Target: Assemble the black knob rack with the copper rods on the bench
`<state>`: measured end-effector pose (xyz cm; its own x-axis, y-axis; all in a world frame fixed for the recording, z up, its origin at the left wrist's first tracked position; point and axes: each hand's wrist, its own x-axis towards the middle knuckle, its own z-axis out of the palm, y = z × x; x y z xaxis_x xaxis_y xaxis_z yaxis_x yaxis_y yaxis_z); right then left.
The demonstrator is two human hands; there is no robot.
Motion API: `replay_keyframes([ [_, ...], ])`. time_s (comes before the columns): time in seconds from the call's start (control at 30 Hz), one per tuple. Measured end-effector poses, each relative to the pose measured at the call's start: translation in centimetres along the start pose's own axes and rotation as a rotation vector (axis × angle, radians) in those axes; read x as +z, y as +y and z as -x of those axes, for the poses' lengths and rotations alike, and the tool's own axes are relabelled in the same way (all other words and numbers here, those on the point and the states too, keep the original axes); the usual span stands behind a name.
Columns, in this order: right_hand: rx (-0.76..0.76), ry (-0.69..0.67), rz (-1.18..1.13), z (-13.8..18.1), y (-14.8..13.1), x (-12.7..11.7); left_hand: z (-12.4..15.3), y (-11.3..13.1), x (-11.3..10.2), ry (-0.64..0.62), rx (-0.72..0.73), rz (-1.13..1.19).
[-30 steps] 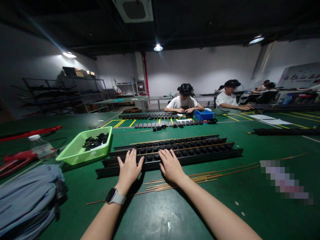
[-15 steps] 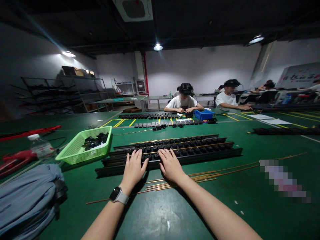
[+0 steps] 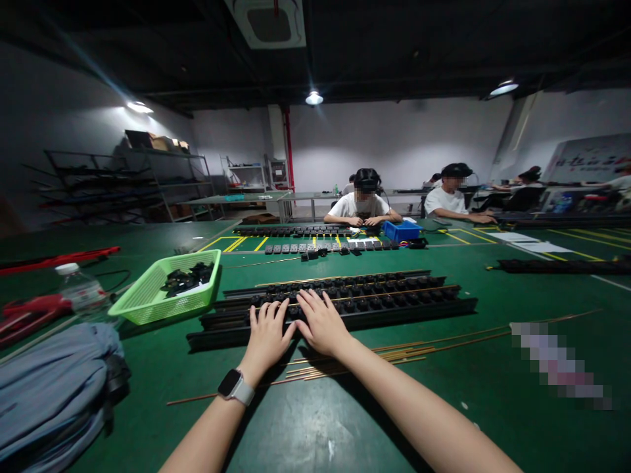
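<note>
Several long black rails (image 3: pixel 409 309) lie side by side in front of me, with rows of small black round-topped parts (image 3: pixel 377 302) along them. A thin brass-coloured rod (image 3: pixel 419 289) runs lengthwise over one row. My left hand (image 3: pixel 267 332), with a watch on its wrist, rests its spread fingers on the left portion of the rails. Close beside it, my right hand (image 3: pixel 323 323) lies with fingers stretched over the same row, the thumbs nearly touching. What lies under the fingertips is hidden. Loose brass-coloured rods (image 3: pixel 394 355) lie on the table just nearer than the rails.
A green basket (image 3: pixel 148 309) with black parts stands at left, near a plastic bottle (image 3: pixel 81 289) and a grey-blue cloth item (image 3: pixel 54 394). Across the green table, a co-worker (image 3: pixel 363 200) sits behind more black parts and a blue bin (image 3: pixel 401 230).
My right hand has slid left along the rails, up close to my left hand. The left hand has shifted only slightly, its fingers still spread.
</note>
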<state>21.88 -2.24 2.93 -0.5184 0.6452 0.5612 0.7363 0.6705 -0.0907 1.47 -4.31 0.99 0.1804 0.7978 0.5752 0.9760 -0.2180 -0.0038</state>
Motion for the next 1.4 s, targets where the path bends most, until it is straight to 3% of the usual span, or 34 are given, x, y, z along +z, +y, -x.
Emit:
replay_keyframes([
  [0.4, -0.001, -0.095, 0.015, -0.8, -0.1, 0.0, 0.0, -0.2, 0.2, 0.005, 0.001, 0.011],
  [1.4, 0.050, 0.054, 0.006, 2.2, 2.3, 0.1, -0.1, 0.0, 0.0, -0.001, -0.010, 0.033],
])
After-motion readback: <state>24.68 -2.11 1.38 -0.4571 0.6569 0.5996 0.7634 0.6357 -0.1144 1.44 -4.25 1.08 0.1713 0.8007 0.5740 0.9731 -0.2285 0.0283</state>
